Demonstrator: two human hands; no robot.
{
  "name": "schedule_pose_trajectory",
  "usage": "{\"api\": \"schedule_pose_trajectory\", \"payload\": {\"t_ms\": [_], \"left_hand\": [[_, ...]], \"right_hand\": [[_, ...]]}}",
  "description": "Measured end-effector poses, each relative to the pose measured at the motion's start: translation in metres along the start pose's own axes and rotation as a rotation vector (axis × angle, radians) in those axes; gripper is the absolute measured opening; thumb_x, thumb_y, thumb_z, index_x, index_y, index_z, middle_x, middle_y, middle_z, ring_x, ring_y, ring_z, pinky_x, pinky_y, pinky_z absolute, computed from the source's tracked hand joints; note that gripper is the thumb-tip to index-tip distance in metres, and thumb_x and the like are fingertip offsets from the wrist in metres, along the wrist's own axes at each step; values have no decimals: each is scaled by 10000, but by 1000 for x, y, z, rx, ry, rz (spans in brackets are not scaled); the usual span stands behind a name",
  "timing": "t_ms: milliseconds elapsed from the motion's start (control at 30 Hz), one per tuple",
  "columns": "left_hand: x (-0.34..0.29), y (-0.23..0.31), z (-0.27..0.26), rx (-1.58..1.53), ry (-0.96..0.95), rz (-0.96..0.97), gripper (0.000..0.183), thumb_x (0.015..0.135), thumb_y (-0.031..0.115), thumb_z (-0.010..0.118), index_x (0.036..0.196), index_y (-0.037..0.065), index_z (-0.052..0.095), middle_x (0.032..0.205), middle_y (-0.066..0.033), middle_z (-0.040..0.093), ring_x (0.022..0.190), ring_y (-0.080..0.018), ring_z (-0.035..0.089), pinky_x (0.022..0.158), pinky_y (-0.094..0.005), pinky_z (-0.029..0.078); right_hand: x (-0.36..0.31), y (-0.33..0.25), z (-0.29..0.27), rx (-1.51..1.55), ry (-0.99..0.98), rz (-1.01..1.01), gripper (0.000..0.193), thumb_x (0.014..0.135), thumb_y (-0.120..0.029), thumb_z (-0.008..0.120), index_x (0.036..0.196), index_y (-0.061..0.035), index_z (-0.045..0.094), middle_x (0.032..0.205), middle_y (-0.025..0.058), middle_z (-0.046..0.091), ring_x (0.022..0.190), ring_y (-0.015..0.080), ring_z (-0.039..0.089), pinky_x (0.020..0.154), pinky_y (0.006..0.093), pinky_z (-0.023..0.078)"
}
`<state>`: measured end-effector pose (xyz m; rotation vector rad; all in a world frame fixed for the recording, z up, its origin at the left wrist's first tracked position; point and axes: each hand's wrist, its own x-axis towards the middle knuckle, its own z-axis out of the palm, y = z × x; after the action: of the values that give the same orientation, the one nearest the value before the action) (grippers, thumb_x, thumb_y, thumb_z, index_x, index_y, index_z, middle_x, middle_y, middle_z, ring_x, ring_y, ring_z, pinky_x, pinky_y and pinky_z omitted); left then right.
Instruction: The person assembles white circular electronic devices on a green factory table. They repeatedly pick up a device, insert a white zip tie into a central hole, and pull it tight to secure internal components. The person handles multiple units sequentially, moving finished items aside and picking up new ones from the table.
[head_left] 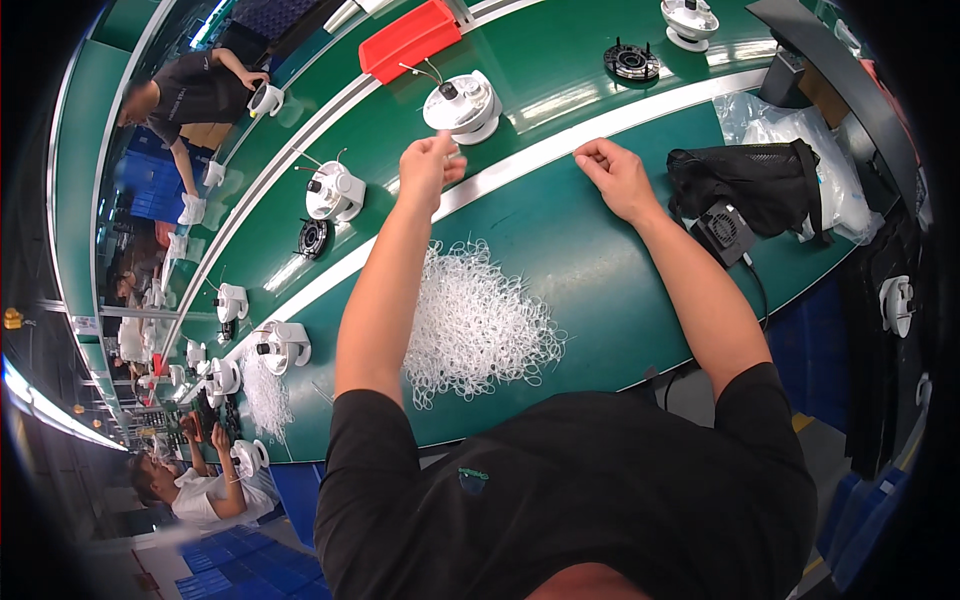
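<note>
My left hand (428, 172) is at the near side of a round white camera-like housing (468, 104) with a dark centre part and thin wires sticking up. Its fingers are bent and blurred, so their grip is unclear. To the right, my right hand (614, 178) hovers or rests by the white rail (530, 160), thumb and fingertips drawn together. Anything in that pinch is too small or hidden to make out. Below, between my forearms, a heap of thin white looped ties (480, 325) lies on the green table (600, 310).
More white housings (335, 190) and black round bases (631, 62) stand on the green belt (540, 60). A red bin (410, 40) sits beyond. At right lie a black mesh bag (745, 180), a small fan (724, 232) and clear plastic bags (800, 130). Co-workers (200, 100) work at left.
</note>
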<state>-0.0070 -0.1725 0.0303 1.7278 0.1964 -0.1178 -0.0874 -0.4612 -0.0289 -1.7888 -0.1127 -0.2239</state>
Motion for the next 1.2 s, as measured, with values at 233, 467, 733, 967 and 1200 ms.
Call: {"api": "schedule_pose_trajectory", "payload": {"t_ms": [233, 467, 733, 967, 1200], "left_hand": [[-80, -11, -46, 897, -575, 456, 162, 822, 93, 768, 949, 34, 686, 908, -51, 671, 794, -187, 633, 717, -325, 515], [-88, -14, -51, 1092, -407, 266, 189, 794, 136, 797, 894, 21, 686, 815, -95, 683, 729, -222, 634, 699, -344, 511], [-88, -22, -55, 1056, -403, 91, 215, 844, 174, 768, 781, 17, 636, 667, -49, 614, 632, -131, 534, 597, -311, 448], [-82, -19, -69, 666, -282, 124, 195, 915, 186, 714, 851, 36, 607, 768, -15, 635, 694, -106, 560, 617, -282, 441], [-73, -29, -101, -103, 20, -33, 125, 944, 163, 699, 933, 67, 621, 823, -31, 661, 698, -121, 628, 639, -270, 524]], "right_hand": [[-1, -1, 2, -4, -4, -5, 188, 941, -176, 652, 1007, -3, 685, 840, 39, 689, 723, 102, 608, 689, 266, 496], [1, -3, 3, -9, -10, -14, 179, 941, -168, 652, 1005, -4, 686, 838, 33, 687, 721, 97, 603, 693, 266, 498], [1, 1, 0, -4, -9, -1, 191, 941, -181, 654, 1008, -5, 688, 856, 43, 696, 737, 103, 617, 701, 265, 502], [2, 1, -1, 15, -10, -12, 200, 938, -185, 660, 1010, -1, 687, 865, 41, 701, 739, 100, 620, 705, 265, 504], [1, 0, 0, 35, -23, -16, 185, 938, -169, 660, 1004, 2, 684, 851, 34, 697, 738, 90, 617, 696, 259, 499]]}}
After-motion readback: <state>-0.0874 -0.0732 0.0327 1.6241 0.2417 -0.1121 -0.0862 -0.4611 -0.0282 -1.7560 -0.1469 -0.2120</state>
